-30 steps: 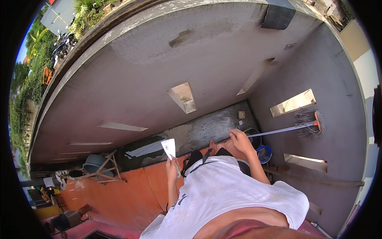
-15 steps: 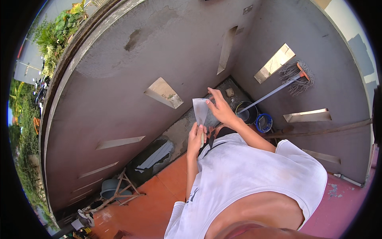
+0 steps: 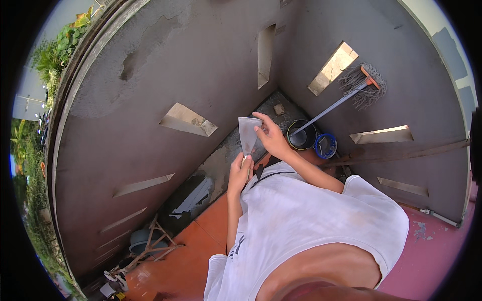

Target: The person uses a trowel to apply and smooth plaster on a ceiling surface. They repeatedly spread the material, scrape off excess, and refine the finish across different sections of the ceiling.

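Note:
A putty knife (image 3: 248, 131) with a wide, dull grey blade stands upright in front of my body, its blade end pointing away from me. My left hand (image 3: 238, 173) is closed round its pale handle, near the base of the blade. At the blade's upper right side is my right hand (image 3: 272, 138), index finger by the top corner and thumb against the face. Those fingers seem to pinch the blade's edge; the far side of the blade is hidden.
Grey walls with slot openings (image 3: 188, 120) meet in a corner ahead. A mop (image 3: 334, 104) leans out of a black bucket (image 3: 303, 143), beside a blue-rimmed bucket (image 3: 326, 145). A small block (image 3: 279, 109) lies in the corner. At lower left, a wooden frame (image 3: 155, 246) stands by a grey basin (image 3: 143, 241).
The view has shifted slightly, so walls and buckets sit a little differently. Both hands stay on the putty knife; my right fingers have drawn closer round the blade's top corner.

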Tool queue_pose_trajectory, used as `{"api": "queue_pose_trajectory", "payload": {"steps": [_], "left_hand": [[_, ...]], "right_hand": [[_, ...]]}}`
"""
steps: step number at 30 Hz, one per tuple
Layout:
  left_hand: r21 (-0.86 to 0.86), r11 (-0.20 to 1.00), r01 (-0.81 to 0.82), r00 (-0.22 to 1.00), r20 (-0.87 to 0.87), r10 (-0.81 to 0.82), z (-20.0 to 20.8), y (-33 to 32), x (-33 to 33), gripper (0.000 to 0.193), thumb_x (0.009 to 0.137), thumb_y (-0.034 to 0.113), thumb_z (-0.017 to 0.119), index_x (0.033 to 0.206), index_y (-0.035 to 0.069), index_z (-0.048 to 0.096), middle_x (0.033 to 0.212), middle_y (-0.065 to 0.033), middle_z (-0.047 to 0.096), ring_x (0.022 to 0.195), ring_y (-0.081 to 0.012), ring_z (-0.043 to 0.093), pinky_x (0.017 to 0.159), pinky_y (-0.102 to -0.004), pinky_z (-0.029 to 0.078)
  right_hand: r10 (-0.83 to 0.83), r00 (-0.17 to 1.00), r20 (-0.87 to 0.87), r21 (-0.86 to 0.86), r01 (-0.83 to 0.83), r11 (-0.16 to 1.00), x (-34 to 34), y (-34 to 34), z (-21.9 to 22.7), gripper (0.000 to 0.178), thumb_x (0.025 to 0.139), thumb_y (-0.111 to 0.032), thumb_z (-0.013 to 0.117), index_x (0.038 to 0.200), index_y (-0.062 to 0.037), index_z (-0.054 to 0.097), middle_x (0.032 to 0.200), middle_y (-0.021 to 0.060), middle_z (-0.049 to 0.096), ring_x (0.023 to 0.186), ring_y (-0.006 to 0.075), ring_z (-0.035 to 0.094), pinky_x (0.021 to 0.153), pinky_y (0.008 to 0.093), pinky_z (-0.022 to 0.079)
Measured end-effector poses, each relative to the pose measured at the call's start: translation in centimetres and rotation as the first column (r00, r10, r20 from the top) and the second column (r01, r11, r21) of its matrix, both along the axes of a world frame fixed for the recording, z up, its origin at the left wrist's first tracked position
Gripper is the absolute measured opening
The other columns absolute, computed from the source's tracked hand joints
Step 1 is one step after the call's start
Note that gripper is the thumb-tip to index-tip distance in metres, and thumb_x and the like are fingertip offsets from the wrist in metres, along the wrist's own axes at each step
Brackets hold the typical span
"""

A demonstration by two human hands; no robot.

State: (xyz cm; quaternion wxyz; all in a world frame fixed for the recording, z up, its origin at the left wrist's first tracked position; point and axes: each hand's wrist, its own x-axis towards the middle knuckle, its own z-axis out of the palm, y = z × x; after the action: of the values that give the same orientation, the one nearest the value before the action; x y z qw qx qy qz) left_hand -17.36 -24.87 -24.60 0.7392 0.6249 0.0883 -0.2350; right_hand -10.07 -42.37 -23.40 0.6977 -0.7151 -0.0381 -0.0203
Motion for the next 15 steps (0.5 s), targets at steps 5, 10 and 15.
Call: {"api": "queue_pose_trajectory", "payload": {"steps": [5, 10, 15], "left_hand": [[0.036, 0.974, -0.224, 0.974, 0.039, 0.223, -0.8, -3.1, 2.3, 0.034, 0.107, 0.027, 0.05, 0.125, 0.0, 0.059, 0.074, 0.0018, 0.052, 0.047, -0.0045, 0.045, 0.038, -0.0225, 0.029], [0.024, 0.88, -0.475, 0.88, -0.005, 0.475, -1.5, -6.9, 4.5, 0.032, 0.107, 0.027, 0.049, 0.124, 0.002, 0.059, 0.074, 0.001, 0.051, 0.047, -0.0063, 0.045, 0.041, -0.0218, 0.035], [-0.019, 0.792, -0.61, 0.792, 0.007, 0.61, -1.5, -10.2, 6.6, 0.03, 0.108, 0.025, 0.047, 0.122, 0.002, 0.058, 0.074, -0.0008, 0.052, 0.048, -0.0072, 0.046, 0.043, -0.0226, 0.037]], "right_hand": [[-0.079, 0.832, 0.55, -0.29, 0.279, 0.916, 12.9, -4.4, 9.4, 0.048, 0.093, -0.016, 0.065, 0.138, -0.0027, 0.052, 0.133, 0.0172, 0.049, 0.119, 0.0326, 0.054, 0.1, 0.0407, 0.046], [0.024, 0.455, 0.89, -0.217, 0.377, 0.901, 25.7, -5.5, 24.4, 0.041, 0.09, -0.025, 0.068, 0.127, -0.009, 0.063, 0.134, 0.0113, 0.055, 0.126, 0.0322, 0.051, 0.109, 0.0514, 0.034], [0.193, 0.287, 0.938, -0.334, 0.604, 0.724, 32.8, -4.6, 26.6, 0.044, 0.093, -0.037, 0.063, 0.13, -0.014, 0.063, 0.135, 0.0095, 0.056, 0.135, 0.0308, 0.046, 0.118, 0.0626, 0.018]]}}
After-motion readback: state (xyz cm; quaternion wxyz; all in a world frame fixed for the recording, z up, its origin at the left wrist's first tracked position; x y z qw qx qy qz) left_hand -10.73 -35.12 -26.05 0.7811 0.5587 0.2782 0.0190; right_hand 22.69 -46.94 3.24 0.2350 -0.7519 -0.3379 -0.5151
